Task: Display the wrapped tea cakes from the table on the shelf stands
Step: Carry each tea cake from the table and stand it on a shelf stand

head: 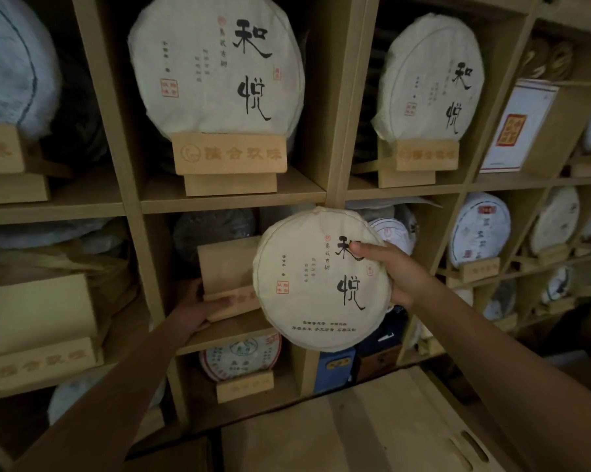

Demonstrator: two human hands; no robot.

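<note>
My right hand [398,272] grips a round tea cake [307,281] wrapped in cream paper with black calligraphy, thumb across its front, fingers behind its right edge. I hold it upright in front of the middle shelf compartment. My left hand [202,310] reaches into that compartment and holds the bare wooden stand [227,267] at its lower front lip. The cake overlaps the stand's right side. One shelf up, two like cakes [216,66] [430,80] sit upright on their stands.
Wooden shelf dividers [335,195] frame each compartment. A bare stand [35,321] sits at the lower left. More wrapped cakes [478,229] stand on the right, a white box [517,126] at the upper right. A wooden crate lid [372,427] lies below.
</note>
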